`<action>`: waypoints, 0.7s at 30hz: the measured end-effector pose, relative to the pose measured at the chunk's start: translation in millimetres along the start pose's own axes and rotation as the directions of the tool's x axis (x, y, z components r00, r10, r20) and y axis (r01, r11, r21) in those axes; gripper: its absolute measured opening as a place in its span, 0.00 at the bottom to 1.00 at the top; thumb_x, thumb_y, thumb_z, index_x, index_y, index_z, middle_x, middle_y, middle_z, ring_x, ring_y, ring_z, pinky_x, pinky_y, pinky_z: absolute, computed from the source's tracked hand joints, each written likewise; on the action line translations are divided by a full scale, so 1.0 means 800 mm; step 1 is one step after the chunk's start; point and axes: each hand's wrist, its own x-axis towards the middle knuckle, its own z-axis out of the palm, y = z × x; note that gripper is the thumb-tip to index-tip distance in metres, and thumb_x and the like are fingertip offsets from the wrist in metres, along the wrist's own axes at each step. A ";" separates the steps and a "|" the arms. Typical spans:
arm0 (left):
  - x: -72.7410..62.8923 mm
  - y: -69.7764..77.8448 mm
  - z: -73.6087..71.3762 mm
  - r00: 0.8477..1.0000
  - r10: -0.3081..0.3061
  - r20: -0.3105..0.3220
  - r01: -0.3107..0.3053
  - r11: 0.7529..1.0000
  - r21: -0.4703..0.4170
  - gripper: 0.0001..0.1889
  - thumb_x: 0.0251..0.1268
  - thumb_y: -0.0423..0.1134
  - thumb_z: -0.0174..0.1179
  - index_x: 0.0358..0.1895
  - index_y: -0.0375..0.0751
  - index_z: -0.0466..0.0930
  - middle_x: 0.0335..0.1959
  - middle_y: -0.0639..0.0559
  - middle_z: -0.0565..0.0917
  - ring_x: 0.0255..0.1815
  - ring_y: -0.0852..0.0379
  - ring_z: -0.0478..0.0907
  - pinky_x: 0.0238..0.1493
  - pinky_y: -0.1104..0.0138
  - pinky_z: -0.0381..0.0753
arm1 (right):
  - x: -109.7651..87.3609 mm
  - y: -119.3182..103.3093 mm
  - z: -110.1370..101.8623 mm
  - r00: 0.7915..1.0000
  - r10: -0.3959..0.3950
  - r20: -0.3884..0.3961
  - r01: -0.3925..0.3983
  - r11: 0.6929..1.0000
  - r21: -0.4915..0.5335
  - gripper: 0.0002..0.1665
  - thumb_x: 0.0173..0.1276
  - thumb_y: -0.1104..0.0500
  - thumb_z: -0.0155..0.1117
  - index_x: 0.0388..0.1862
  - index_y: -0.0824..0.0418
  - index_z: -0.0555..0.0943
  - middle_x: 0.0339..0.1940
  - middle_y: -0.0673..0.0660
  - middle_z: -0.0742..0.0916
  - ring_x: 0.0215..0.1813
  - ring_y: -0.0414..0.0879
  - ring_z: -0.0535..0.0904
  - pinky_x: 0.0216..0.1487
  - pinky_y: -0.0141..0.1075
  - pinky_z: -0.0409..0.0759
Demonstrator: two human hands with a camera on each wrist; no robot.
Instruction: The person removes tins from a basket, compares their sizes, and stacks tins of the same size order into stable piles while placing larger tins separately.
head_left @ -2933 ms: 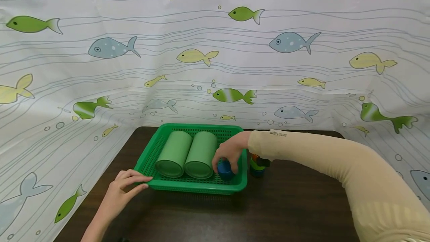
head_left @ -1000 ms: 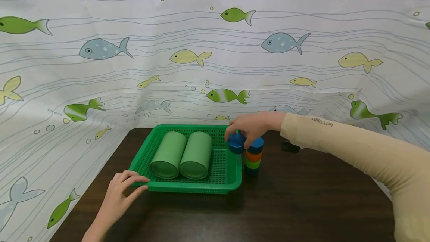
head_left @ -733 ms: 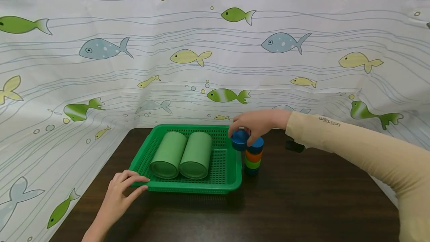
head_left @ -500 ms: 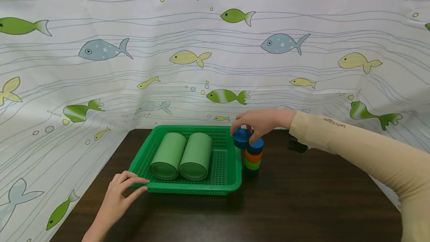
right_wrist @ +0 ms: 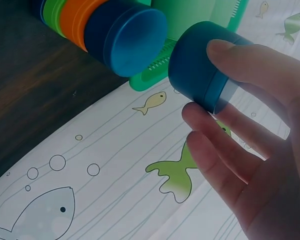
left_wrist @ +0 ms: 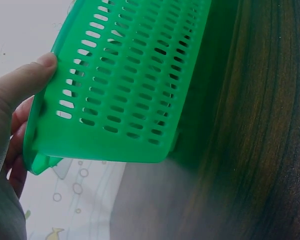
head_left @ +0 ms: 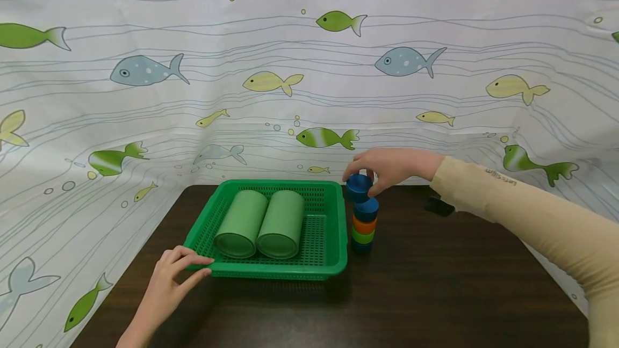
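Observation:
My right hand [head_left: 387,169] pinches a blue cup [head_left: 358,187] between thumb and fingers, just above a stack of cups. The stack [head_left: 364,226], blue over orange over green over dark blue, stands upright beside the basket's right side. In the right wrist view the held blue cup [right_wrist: 197,65] is apart from the top cup of the stack [right_wrist: 135,40]. My left hand [head_left: 169,278] grips the front left corner of the green basket [head_left: 280,269]. The left wrist view has the thumb on the outside of the rim [left_wrist: 37,107] and the fingers behind it, partly hidden.
Two pale green cylinders [head_left: 242,222] lie side by side in the left part of the basket. Dark wooden table [head_left: 435,283] stretches in front and to the right. A fish-patterned white curtain [head_left: 309,95] surrounds the back and sides. Something black [head_left: 439,206] hangs under the right wrist.
My right hand has lifted the blue cup out of the basket and carried it right, then up over the stack. The left hand stays at the basket's corner.

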 end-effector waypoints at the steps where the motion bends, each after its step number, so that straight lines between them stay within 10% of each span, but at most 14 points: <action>1: 0.000 0.000 0.000 1.000 0.000 0.000 0.000 1.000 0.001 0.23 0.34 0.25 0.77 0.37 0.54 0.89 0.37 0.67 0.77 0.41 0.70 0.64 0.45 0.75 0.58 | -0.001 0.001 0.000 1.000 0.005 -0.001 -0.005 1.000 -0.003 0.31 0.63 0.57 0.73 0.65 0.50 0.76 0.61 0.57 0.81 0.45 0.47 0.81 0.46 0.38 0.81; 21: -0.001 0.000 0.004 0.999 -0.010 -0.039 0.008 0.999 -0.048 0.24 0.30 0.23 0.77 0.37 0.51 0.89 0.35 0.62 0.78 0.40 0.69 0.63 0.43 0.76 0.57 | -0.011 0.009 0.014 0.997 0.064 0.040 -0.064 0.998 -0.003 0.31 0.62 0.61 0.72 0.65 0.50 0.76 0.62 0.57 0.80 0.48 0.50 0.81 0.46 0.38 0.82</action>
